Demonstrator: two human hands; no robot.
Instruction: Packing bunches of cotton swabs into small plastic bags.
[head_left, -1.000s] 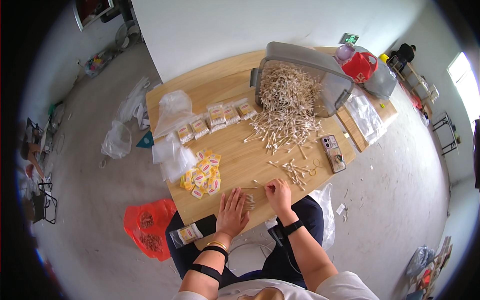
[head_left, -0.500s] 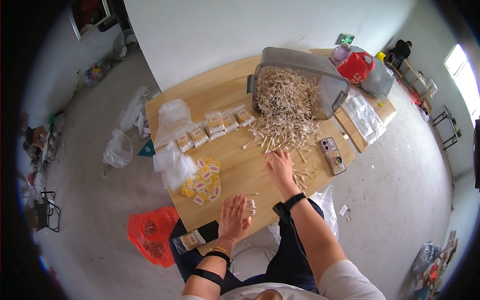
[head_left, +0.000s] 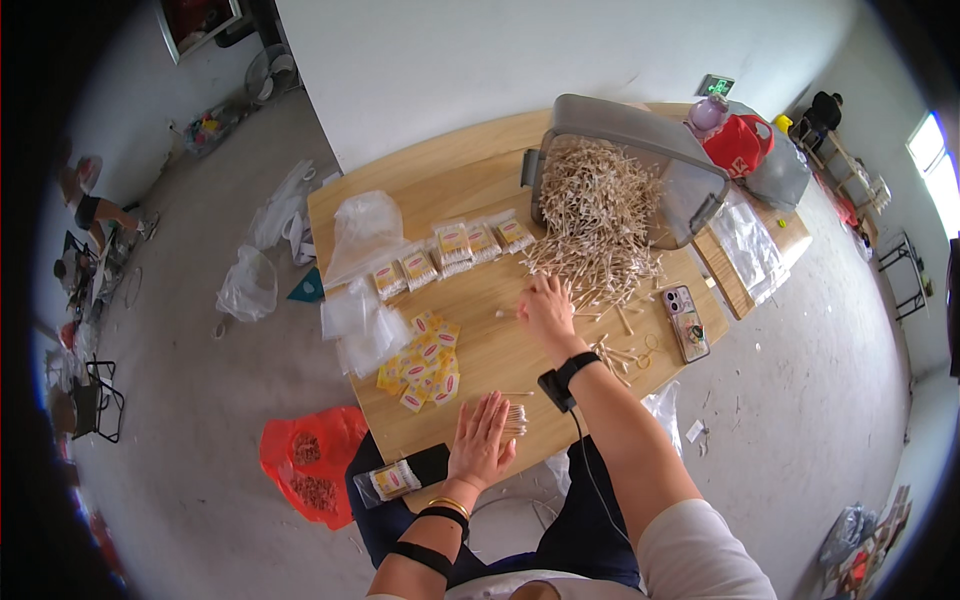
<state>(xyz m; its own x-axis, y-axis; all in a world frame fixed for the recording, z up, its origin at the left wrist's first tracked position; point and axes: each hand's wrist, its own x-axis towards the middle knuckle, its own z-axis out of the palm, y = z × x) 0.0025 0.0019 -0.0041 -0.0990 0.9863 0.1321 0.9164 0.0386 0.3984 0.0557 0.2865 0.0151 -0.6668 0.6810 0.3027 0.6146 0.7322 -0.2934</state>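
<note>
My left hand [head_left: 480,440] lies flat near the table's front edge, fingers stretched out. Its inner edge rests against a small bundle of cotton swabs [head_left: 515,420], partly under the fingers. My right hand [head_left: 547,315] is at the near edge of the large loose pile of cotton swabs [head_left: 595,215], its fingers bent and drawn together. A white swab tip [head_left: 500,313] shows just left of its thumb; the fingertips are mostly hidden. The pile spills out of a grey plastic bin [head_left: 690,190] tipped on its side. More loose swabs [head_left: 612,355] lie beside my right wrist.
Filled swab packs [head_left: 452,243] stand in a row left of the pile. Clear bags [head_left: 365,325] and yellow printed cards [head_left: 425,365] lie at the left. A phone [head_left: 686,325] is at the right, and a finished pack [head_left: 393,480] at the near-left corner. A red bag [head_left: 315,465] sits on the floor.
My right hand has shifted slightly left and toward the pile, its fingers drawing together. My left hand stays by the bundle. The whole view has shifted a little, and a person has appeared at the far left.
</note>
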